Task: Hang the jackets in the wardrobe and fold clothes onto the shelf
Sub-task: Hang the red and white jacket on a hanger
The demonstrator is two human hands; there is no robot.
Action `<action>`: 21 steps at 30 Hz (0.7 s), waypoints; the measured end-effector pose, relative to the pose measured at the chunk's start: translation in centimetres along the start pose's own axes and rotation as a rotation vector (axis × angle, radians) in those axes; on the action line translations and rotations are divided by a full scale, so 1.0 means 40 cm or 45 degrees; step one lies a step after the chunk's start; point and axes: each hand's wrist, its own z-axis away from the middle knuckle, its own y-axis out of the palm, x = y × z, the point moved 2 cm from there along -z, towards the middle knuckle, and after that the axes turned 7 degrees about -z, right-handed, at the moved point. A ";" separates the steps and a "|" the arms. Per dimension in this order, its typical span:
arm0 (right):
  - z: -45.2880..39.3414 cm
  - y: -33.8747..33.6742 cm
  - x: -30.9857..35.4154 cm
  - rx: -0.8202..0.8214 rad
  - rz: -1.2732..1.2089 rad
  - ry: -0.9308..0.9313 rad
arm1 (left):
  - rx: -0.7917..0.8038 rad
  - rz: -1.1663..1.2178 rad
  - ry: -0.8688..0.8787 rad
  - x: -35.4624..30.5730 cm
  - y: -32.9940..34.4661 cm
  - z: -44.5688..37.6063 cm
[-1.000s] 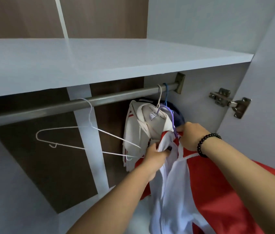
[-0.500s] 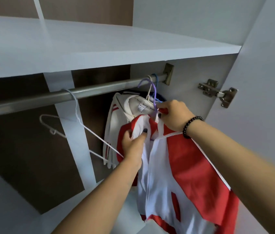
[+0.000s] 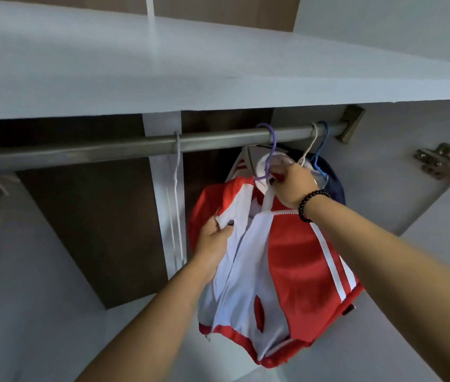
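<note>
head view tilts upward, close beneath the wardrobe rail [image 3: 135, 147]

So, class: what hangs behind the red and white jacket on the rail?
Behind the red and white jacket hang a white garment with red stripes and a dark blue one, each on its own hanger. The jacket and the right hand cover most of both.

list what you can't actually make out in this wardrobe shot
Head view only:
- Dark blue garment: mostly hidden behind the right hand and the white jacket.
- Purple hanger: shoulders covered by the red and white jacket.
- Rail: left end cut off by the frame edge.
</note>
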 end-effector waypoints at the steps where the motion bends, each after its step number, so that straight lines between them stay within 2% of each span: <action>1: 0.008 0.003 -0.004 -0.017 -0.018 -0.015 | -0.006 -0.014 0.012 0.011 0.001 0.001; 3: 0.017 0.009 -0.010 -0.013 -0.033 -0.055 | -0.061 -0.054 0.046 0.032 0.005 0.000; 6: 0.031 0.013 -0.021 -0.049 -0.038 -0.104 | -0.186 -0.256 0.277 0.060 0.004 0.001; 8: 0.042 0.020 -0.025 -0.086 -0.047 -0.137 | -0.104 -0.492 0.473 0.079 0.008 0.006; 10: 0.050 0.034 -0.031 -0.074 -0.054 -0.155 | 0.010 -0.724 0.564 0.091 0.025 0.005; 15: 0.070 0.046 -0.043 -0.041 -0.165 -0.141 | 0.211 -0.894 0.498 0.103 0.074 -0.006; 19: 0.120 0.063 -0.062 0.075 -0.200 -0.128 | 0.015 -0.957 0.509 0.085 0.073 -0.037; 21: 0.151 0.075 -0.068 0.064 -0.142 -0.132 | -0.025 -0.994 0.486 0.079 0.055 -0.049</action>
